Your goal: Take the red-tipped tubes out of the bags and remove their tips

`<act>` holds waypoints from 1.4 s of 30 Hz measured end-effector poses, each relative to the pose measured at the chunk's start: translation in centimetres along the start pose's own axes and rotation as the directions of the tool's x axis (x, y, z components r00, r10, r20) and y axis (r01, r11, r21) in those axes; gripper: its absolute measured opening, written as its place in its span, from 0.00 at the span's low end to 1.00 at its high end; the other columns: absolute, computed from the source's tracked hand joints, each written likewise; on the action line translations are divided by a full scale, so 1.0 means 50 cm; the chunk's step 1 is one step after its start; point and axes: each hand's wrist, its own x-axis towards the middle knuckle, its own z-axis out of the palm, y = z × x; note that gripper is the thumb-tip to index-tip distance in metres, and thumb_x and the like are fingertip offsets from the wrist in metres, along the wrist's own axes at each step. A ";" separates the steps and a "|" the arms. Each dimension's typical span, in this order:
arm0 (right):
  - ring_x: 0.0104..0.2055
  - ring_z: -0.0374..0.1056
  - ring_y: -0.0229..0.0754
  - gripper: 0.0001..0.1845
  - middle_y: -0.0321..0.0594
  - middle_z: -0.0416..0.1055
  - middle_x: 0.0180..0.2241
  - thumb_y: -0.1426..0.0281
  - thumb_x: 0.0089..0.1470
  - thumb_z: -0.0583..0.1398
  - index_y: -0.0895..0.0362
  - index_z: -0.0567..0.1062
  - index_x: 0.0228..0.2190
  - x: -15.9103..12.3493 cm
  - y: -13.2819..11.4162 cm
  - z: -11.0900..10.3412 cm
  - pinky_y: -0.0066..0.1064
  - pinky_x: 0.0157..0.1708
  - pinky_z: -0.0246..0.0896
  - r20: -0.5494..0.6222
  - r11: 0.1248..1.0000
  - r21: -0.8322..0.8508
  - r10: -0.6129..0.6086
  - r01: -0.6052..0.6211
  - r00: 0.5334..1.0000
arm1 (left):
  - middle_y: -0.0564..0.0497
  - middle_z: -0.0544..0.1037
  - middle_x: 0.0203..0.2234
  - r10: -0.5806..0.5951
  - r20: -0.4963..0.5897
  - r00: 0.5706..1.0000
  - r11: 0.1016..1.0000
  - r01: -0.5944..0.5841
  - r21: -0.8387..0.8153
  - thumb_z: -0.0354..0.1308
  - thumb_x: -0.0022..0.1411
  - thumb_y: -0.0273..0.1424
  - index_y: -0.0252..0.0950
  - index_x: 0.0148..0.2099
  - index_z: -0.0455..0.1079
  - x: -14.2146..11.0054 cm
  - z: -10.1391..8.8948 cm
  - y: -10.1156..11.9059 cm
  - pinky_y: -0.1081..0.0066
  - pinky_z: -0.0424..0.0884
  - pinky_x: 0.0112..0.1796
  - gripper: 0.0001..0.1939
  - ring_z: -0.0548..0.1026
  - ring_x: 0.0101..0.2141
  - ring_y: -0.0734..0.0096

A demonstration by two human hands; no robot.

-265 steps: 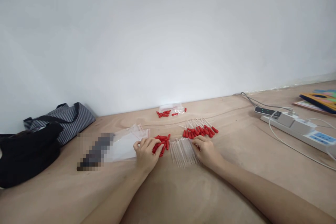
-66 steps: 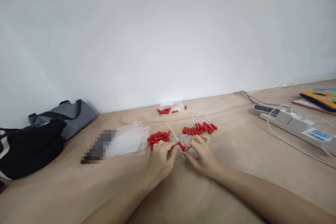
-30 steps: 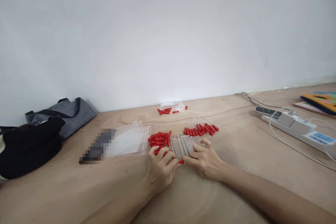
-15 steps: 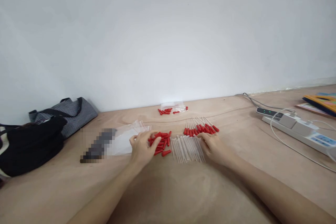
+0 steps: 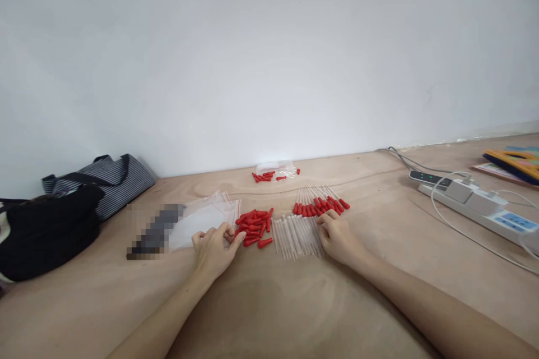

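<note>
My left hand [image 5: 217, 247] rests at the left edge of a pile of red rubber dropper bulbs [image 5: 255, 224], thumb and fingers apart, with nothing visible between them. One bulb [image 5: 265, 243] lies at the near side of the pile. A row of clear glass dropper tubes [image 5: 297, 237] lies side by side to the right of the pile. At the row's right end, my right hand [image 5: 339, 235] has its fingers curled together on the upper end of a tube, which they partly hide. Behind the row lie several droppers [image 5: 322, 206], tubes with red bulbs fitted, bulbs toward me.
Clear zip bags [image 5: 202, 223] and a blurred dark object [image 5: 155, 233] lie on the left. A striped bag [image 5: 120, 185] and a black bag [image 5: 54, 235] sit farther left. More bulbs [image 5: 263, 177] and a small bag lie by the wall. A power strip [image 5: 497, 216] with cables is at right.
A bulb was fitted between both hands on a tube earlier; now the hands are apart. My left hand has drawn back leftward from the bulb pile; my right hand has moved to the tubes' right end.
</note>
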 end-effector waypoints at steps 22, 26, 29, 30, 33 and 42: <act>0.41 0.57 0.45 0.11 0.42 0.69 0.36 0.67 0.51 0.52 0.52 0.75 0.32 0.070 0.048 -0.058 0.36 0.37 0.42 -0.091 0.941 -0.332 0.044 -0.071 0.995 | 0.56 0.70 0.17 0.673 -0.276 0.686 0.683 -0.720 -0.123 0.51 0.57 0.29 0.36 0.24 0.62 -0.055 0.020 0.077 0.67 0.53 0.33 0.09 0.65 0.24 0.74; 0.43 0.55 0.46 0.10 0.43 0.66 0.41 0.69 0.50 0.53 0.52 0.75 0.30 0.084 0.066 -0.040 0.39 0.39 0.40 -0.017 0.903 -0.429 -0.039 0.028 0.999 | 0.55 0.70 0.18 0.640 -0.233 0.732 0.716 -0.678 -0.164 0.50 0.57 0.29 0.37 0.26 0.64 -0.052 0.022 0.075 0.67 0.55 0.34 0.07 0.65 0.25 0.73; 0.43 0.54 0.47 0.11 0.44 0.66 0.41 0.71 0.50 0.53 0.52 0.76 0.29 0.082 0.074 -0.029 0.41 0.39 0.40 -0.031 0.903 -0.429 -0.041 0.023 0.999 | 0.55 0.71 0.18 0.629 -0.199 0.752 0.730 -0.659 -0.182 0.49 0.57 0.29 0.37 0.27 0.65 -0.050 0.021 0.073 0.66 0.56 0.35 0.08 0.66 0.26 0.73; 0.43 0.55 0.47 0.12 0.45 0.66 0.41 0.73 0.49 0.53 0.53 0.76 0.28 0.081 0.074 -0.028 0.42 0.39 0.40 -0.049 0.909 -0.417 -0.038 0.014 0.998 | 0.55 0.71 0.19 0.630 -0.194 0.752 0.729 -0.659 -0.188 0.49 0.57 0.29 0.37 0.27 0.65 -0.050 0.021 0.073 0.66 0.56 0.35 0.08 0.66 0.26 0.73; 0.42 0.55 0.47 0.12 0.45 0.67 0.40 0.74 0.49 0.52 0.54 0.76 0.29 0.077 0.066 -0.027 0.43 0.40 0.40 -0.106 0.929 -0.371 -0.027 -0.015 0.994 | 0.54 0.72 0.19 0.627 -0.183 0.757 0.729 -0.653 -0.204 0.49 0.57 0.29 0.37 0.27 0.66 -0.050 0.020 0.076 0.65 0.56 0.36 0.08 0.66 0.27 0.72; 0.42 0.55 0.46 0.12 0.44 0.67 0.38 0.69 0.52 0.52 0.55 0.75 0.27 0.079 0.056 -0.008 0.42 0.40 0.40 -0.130 0.946 -0.320 0.014 -0.056 0.991 | 0.54 0.73 0.21 0.621 -0.155 0.768 0.736 -0.640 -0.219 0.51 0.56 0.29 0.38 0.27 0.67 -0.049 0.023 0.076 0.65 0.55 0.37 0.07 0.67 0.29 0.71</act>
